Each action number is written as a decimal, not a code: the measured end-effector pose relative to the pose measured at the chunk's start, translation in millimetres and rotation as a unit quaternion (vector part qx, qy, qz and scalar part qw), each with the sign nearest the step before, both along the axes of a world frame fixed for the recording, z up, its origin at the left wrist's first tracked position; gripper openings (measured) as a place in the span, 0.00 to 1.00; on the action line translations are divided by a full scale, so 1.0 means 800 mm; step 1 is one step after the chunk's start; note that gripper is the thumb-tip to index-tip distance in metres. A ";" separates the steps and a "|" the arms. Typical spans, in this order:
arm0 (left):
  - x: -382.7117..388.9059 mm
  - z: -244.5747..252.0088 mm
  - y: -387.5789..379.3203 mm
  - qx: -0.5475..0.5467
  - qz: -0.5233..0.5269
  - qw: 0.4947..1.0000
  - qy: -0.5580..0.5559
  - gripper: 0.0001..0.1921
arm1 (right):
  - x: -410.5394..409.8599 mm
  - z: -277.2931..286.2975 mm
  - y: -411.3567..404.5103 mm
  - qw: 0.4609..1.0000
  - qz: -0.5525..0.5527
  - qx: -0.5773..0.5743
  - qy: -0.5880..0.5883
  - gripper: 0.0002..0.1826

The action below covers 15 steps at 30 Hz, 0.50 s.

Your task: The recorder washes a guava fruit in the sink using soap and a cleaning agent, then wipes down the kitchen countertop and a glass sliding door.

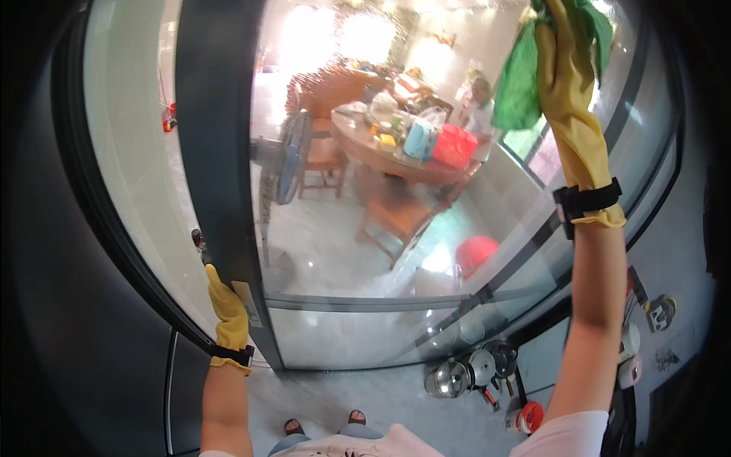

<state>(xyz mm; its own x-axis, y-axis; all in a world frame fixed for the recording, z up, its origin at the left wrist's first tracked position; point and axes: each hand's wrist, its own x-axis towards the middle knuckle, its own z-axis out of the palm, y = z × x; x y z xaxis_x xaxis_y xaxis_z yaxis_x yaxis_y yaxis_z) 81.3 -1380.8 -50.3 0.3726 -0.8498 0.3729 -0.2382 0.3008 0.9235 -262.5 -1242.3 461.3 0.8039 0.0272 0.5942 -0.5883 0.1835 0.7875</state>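
My right hand [562, 74], in a yellow rubber glove with a black strap round the wrist, is raised high at the upper right. It presses a green cloth [518, 85] against the wet glass pane [354, 240] of a sliding door. My left hand [227, 303], gloved and strapped the same way, rests on the edge of the dark door frame [220, 171], beside the pale latch plate [247, 303]. Its thumb or a finger points up; the other fingers are partly hidden behind the frame edge. Water streaks and drops blur the view through the glass.
Behind the glass are a round wooden table [365, 143] bearing bags, chairs [394, 217], a standing fan [294, 157], a red stool [477, 254] and seated people [480, 108]. Metal pots [451, 380] and a red-and-white bucket [531, 417] stand on the floor at lower right.
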 end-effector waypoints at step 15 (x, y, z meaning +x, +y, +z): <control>0.023 -0.051 -0.048 -0.105 -0.048 0.990 0.080 0.24 | -0.024 -0.341 0.052 0.902 -0.023 0.174 -0.395 0.31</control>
